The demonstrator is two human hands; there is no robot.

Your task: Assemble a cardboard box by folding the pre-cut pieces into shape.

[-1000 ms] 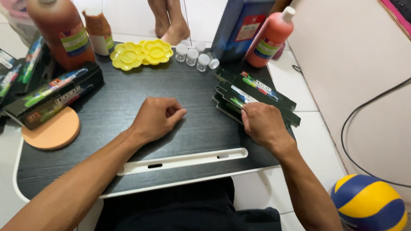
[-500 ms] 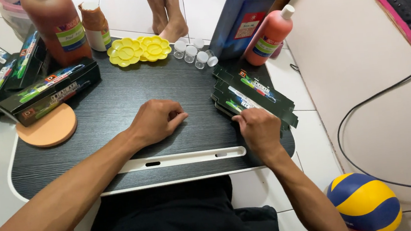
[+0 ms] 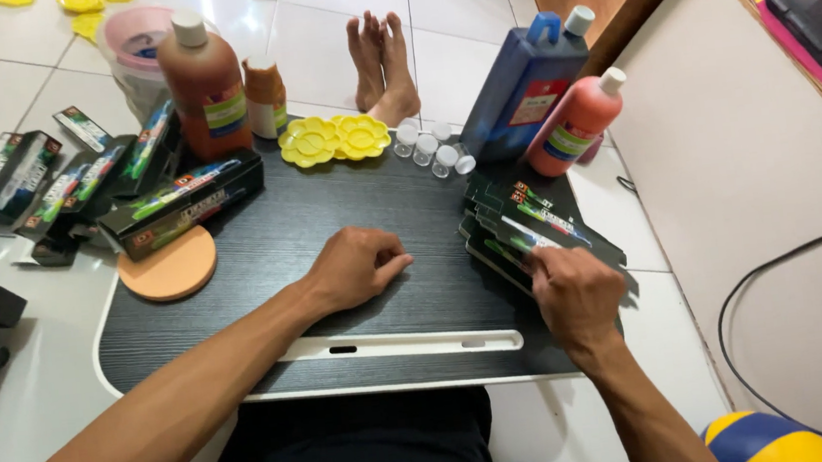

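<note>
Flat black boxes (image 3: 531, 229), stacked and fanned out, are found at the right edge of the dark bench (image 3: 264, 265), and that's where the right hand (image 3: 577, 290) is planted. Going left to right though: a scatter of similar black boxes (image 3: 35, 187) is seen on the tiled floor at the far left, with one long box (image 3: 182, 203) laid on the bench corner just above a round orange disc (image 3: 168, 267). A big brown bottle (image 3: 206, 85) and a smaller one (image 3: 266, 99) are stood behind those. Yellow flower-shaped palettes (image 3: 334, 138) are set near the back edge, with a few small clear vials (image 3: 433, 148) just beside them. In the middle, the left hand (image 3: 354, 267) is rested on the bench, grip curled loosely shut around nothing. Then a blue bottle (image 3: 523, 85) and a salmon-coloured bottle (image 3: 577, 125) are stood behind the stack. The right hand's grip is pressed flat on the top box, fingers bent over its near end.
</note>
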